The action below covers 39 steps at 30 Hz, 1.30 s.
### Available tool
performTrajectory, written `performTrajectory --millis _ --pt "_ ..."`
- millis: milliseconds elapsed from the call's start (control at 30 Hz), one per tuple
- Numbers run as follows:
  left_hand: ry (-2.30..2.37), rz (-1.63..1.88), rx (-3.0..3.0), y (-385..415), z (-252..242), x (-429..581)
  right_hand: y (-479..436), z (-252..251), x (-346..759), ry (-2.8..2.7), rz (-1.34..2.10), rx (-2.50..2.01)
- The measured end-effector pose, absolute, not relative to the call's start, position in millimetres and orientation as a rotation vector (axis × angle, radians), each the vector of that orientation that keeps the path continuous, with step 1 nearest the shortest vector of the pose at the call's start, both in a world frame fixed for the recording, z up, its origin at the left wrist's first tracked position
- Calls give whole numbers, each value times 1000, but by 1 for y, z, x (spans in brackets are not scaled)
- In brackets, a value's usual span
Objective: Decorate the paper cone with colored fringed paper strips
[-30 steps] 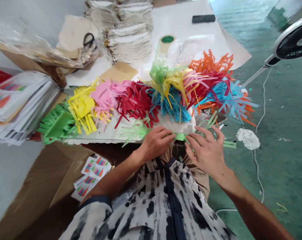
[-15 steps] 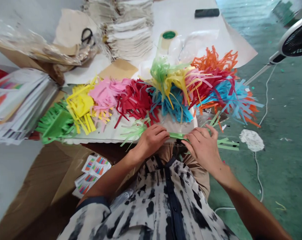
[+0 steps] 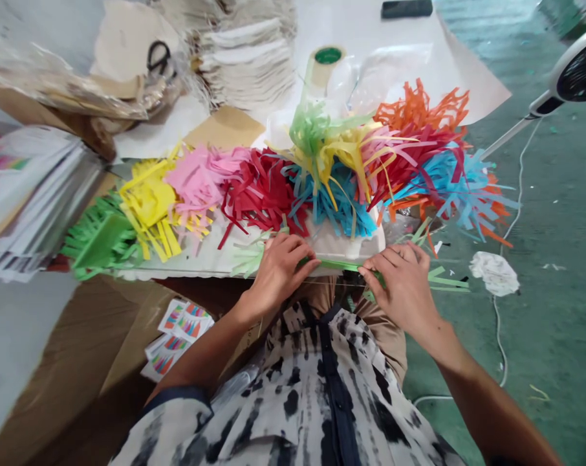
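A light green paper tassel [image 3: 340,265] is stretched between my hands at the table's front edge. My left hand [image 3: 284,264] is closed around its left part, with fringe strips fanning out beyond the fingers. My right hand [image 3: 398,278] pinches the other end, and more green strips stick out to its right. Just behind them lie a blue fringe bundle [image 3: 344,210] and a dark red fringe bundle [image 3: 264,194]. Pink [image 3: 206,173], yellow [image 3: 150,197] and green [image 3: 103,236] fringe bundles continue leftward. The middle of the held tassel is narrow and taut.
Orange tassels [image 3: 422,110] hang over the table's right side. A tape roll [image 3: 328,57], black scissors [image 3: 159,58] and stacked off-white bundles [image 3: 247,65] stand farther back. Printed packets [image 3: 35,188] are piled at left. A fan [image 3: 579,71] stands at right, its cable on the floor.
My hands have moved slightly apart, and the green tassel between them now looks narrower. My left hand has shifted a little left. The view has tilted slightly.
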State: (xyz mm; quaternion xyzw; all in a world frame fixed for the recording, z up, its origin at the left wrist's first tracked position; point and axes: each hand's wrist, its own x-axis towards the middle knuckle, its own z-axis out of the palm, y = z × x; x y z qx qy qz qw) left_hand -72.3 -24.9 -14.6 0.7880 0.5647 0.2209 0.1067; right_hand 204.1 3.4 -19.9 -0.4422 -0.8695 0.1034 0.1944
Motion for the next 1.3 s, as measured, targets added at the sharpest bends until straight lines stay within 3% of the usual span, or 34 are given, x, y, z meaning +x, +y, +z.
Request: performTrajectory --millis 333,500,600,767,1033,1200,1300 --pt "1772 631 2244 -22 -14 -66 8 -12 194 -2492 279 -1347" --pt "1862 535 2280 -21 -10 -61 1 -9 186 -2454 40 -1415" --pt "1900 577 2385 -23 -11 -54 -9 -12 182 -2492 -50 -1192" --pt "1351 728 2829 -29 -22 -57 -20 -21 188 -2530 -34 -1063" --pt "1698 707 2820 -42 -13 -99 -19 -18 203 -2497 -6 -1100" --pt "1402 879 2728 -34 -17 -66 -20 -15 202 -2518 -9 -1077" --pt "1318 806 2634 -22 -25 -50 -18 -15 204 -2509 -12 -1039"
